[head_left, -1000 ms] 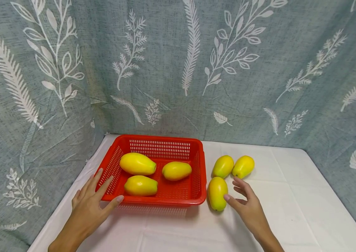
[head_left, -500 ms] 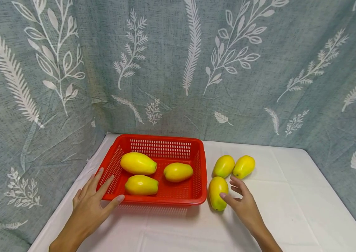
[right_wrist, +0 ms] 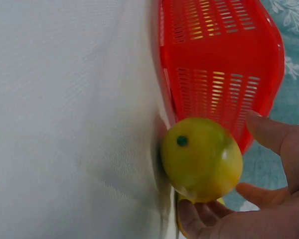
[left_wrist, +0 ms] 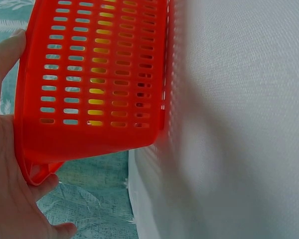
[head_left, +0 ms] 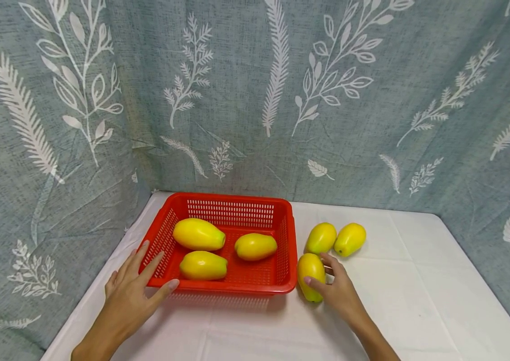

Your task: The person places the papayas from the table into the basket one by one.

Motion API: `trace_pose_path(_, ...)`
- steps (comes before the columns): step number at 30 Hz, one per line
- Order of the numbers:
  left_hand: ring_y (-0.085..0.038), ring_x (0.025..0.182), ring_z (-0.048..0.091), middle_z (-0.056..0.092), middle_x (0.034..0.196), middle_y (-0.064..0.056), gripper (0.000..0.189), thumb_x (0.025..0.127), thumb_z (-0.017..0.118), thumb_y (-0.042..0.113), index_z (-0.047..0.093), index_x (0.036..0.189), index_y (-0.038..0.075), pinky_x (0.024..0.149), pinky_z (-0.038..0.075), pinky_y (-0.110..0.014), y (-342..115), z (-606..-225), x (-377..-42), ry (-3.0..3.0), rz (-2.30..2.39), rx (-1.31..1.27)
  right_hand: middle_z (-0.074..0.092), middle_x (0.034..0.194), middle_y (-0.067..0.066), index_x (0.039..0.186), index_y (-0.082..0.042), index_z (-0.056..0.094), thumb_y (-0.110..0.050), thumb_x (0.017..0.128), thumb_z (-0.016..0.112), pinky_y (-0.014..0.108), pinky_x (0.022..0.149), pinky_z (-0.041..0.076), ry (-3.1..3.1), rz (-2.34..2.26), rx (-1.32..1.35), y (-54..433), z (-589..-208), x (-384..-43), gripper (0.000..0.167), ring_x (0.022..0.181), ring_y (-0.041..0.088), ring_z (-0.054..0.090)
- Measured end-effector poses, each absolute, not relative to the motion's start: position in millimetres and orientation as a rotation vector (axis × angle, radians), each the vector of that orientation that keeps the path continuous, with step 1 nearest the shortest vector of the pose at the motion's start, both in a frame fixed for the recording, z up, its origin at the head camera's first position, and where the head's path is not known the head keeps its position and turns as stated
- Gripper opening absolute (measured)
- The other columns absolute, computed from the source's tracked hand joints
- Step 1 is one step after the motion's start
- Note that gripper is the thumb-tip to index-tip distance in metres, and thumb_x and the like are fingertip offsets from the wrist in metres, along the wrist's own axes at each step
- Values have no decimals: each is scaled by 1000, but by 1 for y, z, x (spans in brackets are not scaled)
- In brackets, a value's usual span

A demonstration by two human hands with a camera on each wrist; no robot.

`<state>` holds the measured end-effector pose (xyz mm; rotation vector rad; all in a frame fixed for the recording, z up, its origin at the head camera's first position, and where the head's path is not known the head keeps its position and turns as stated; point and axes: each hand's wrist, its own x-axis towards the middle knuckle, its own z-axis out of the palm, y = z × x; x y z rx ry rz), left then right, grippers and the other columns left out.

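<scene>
Now our right hand holds a smooth, oval, yellow-green fruit between thumb and curled fingers; our left hand rests spread fingers against a slotted red plastic basket.

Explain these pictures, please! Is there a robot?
No robot, just a person's two bare hands. The wide pictures come from a camera on the head; the two close-ups come from cameras on the wrists. A red basket sits on a white cloth, with three yellow fruits inside and three more to its right. The left hand rests spread against the basket's rim. The right hand curves around the nearest loose fruit; I can't tell whether it's gripping yet.
</scene>
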<state>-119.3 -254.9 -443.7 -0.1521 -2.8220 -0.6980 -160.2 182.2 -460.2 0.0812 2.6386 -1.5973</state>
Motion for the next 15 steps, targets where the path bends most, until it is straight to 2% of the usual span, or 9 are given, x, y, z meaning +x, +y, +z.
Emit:
trace_pose_path(8,-52,153,22,22,172,-24,83,96,70,56,50,156,3,104,20,-83,-255,-444,-119,-2833,-703,-147,50,153,24,155,-5,47,-18,89,86,62,111,47,2650,-1537,60,172,-462,-161,77,137,45,52)
trace_pose_path(15,-52,153,23,22,172,-24,83,95,70,57,51,156,4,105,21,-82,-256,-444,-119,-2833,-690,-144,55,146,24,154,-2,48,-13,87,87,56,105,51,2689,-1521,-10,170,-465,-161,79,126,41,58)
